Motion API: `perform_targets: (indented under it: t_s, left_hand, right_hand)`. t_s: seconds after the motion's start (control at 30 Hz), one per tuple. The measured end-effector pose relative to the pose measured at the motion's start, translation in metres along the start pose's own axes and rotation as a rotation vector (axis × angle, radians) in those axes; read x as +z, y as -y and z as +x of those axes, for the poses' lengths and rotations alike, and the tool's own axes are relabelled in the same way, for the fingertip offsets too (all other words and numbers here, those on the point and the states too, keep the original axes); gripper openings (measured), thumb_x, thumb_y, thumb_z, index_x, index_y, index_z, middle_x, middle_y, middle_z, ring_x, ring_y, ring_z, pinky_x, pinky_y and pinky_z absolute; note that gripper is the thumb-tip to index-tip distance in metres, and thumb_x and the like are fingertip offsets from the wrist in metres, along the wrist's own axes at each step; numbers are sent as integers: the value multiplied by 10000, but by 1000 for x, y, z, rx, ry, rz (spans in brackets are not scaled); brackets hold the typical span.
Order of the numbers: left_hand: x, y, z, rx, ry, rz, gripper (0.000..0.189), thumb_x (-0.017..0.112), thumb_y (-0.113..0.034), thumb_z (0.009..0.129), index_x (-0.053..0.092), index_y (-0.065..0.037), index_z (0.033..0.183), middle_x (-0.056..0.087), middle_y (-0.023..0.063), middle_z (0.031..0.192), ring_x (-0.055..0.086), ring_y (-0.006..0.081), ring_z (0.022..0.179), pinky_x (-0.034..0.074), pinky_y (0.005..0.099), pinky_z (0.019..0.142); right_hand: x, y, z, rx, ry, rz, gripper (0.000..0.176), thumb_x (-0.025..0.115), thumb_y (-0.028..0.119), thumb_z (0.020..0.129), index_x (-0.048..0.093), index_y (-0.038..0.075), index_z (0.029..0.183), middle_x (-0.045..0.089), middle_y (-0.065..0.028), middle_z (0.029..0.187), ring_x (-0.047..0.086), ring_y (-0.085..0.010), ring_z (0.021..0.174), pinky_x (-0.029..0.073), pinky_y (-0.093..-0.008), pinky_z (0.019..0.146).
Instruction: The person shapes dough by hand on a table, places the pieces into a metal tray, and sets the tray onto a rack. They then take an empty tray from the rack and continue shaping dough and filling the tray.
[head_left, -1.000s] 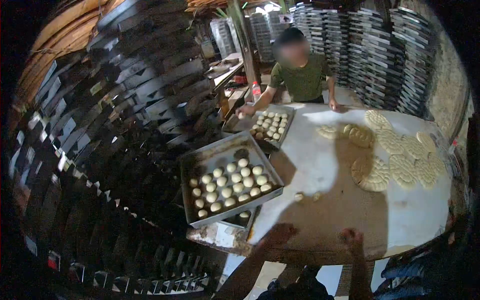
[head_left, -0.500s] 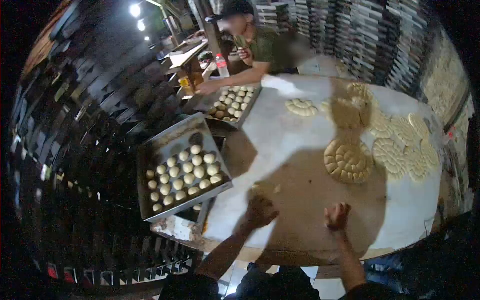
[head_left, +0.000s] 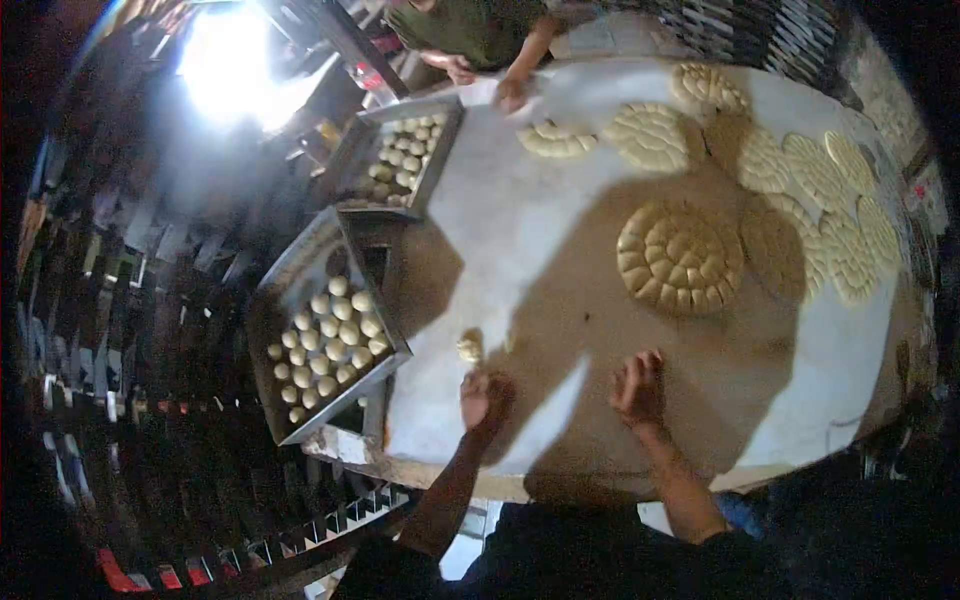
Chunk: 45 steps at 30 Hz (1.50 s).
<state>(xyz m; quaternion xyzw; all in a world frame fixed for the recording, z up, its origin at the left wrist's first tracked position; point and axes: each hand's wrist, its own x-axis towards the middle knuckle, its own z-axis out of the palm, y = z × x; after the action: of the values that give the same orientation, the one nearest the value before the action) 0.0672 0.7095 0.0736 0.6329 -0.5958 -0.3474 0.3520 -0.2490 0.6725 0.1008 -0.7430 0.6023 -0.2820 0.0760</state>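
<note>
My left hand (head_left: pixel 485 400) is over the near left part of the table, fingers curled in, just short of a small lump of dough (head_left: pixel 470 345). A thin dough scrap (head_left: pixel 510 341) lies beside that lump. To the right, my right hand (head_left: pixel 638 388) is low over the tabletop, closed with fingers bent downward. The curled fingers hide whatever is under either palm. Beyond my right hand lies a large round of dough (head_left: pixel 680 258), cut into ringed segments.
A metal tray of dough balls (head_left: pixel 398 345) stands at the table's left edge, with a second tray (head_left: pixel 452 130) behind it. More segmented dough pieces (head_left: pixel 650 137) spread across the far right. Opposite, a person's hand (head_left: pixel 511 94) rests near the far edge.
The view has tilted down and shifted. Both my hands have changed pose, still curled. The person opposite has moved their arm from the far tray to the table edge.
</note>
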Motion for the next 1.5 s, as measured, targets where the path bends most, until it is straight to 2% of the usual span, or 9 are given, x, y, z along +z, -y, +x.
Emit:
perform_targets:
  t_s: [0.13,0.23,0.27,0.43,0.53,0.73,0.93,1.27,1.5]
  left_hand:
    - [21,-48,-35,460,166,574,410,672,-251,839,547,-105,1200,605,121,1060,566,274,1008,419,449,954]
    - [17,74,-95,28,440,355,346,627,-159,828,584,-124,1169,625,109,1016,571,283,997,443,463,918]
    - [-15,45,-81,208,415,771,310,604,-142,839,602,-120,1148,629,114,990,569,290,996,439,470,916]
    - [-50,67,11,-67,-300,-165,136,616,-181,844,609,-80,935,616,128,922,567,309,915,446,465,829]
    - [-8,3,51,219,-107,845,137,596,-186,859,594,-61,914,582,142,875,546,324,878,431,473,821]
    - [-4,29,-28,533,194,377,242,662,-270,816,635,-73,954,624,133,973,594,346,919,473,483,830]
    - [-117,3,-33,54,490,-64,319,615,-284,916,582,-67,1146,598,176,1052,613,333,955,495,427,854]
    - [-186,-16,1,200,109,-411,384,552,-273,955,526,-37,1256,579,167,1137,602,278,957,502,425,852]
    - [-160,-22,-18,213,243,-459,444,425,-402,1021,535,-4,1182,567,207,1051,609,318,949,475,428,874]
  right_hand:
    - [16,34,-34,-44,59,178,182,588,151,823,530,-4,899,507,-201,966,497,-391,1015,298,-565,1074]
    - [-8,-10,-67,-358,233,69,182,560,164,847,507,-4,895,506,-188,884,511,-354,945,374,-534,954]
    - [-4,-35,-70,-74,237,524,164,560,157,848,504,7,886,501,-178,877,505,-341,922,378,-519,916]
    - [2,-29,20,107,-63,-90,194,642,217,847,549,68,929,520,-159,949,498,-343,958,375,-497,884]
    - [41,0,41,245,-272,-182,208,669,215,835,548,69,922,521,-140,923,493,-331,926,360,-478,855]
    - [49,64,22,383,-148,-65,200,712,217,857,601,56,900,615,-77,809,593,-237,780,461,-388,732]
    - [106,153,29,333,-157,196,333,749,322,849,665,8,919,699,-79,801,672,-189,751,526,-323,732]
    - [62,302,87,-94,217,337,325,675,281,908,636,-37,857,643,-119,699,593,-145,622,478,-336,595]
    - [7,319,60,129,494,386,250,660,231,923,637,-16,890,588,-51,663,483,-87,596,436,-282,536]
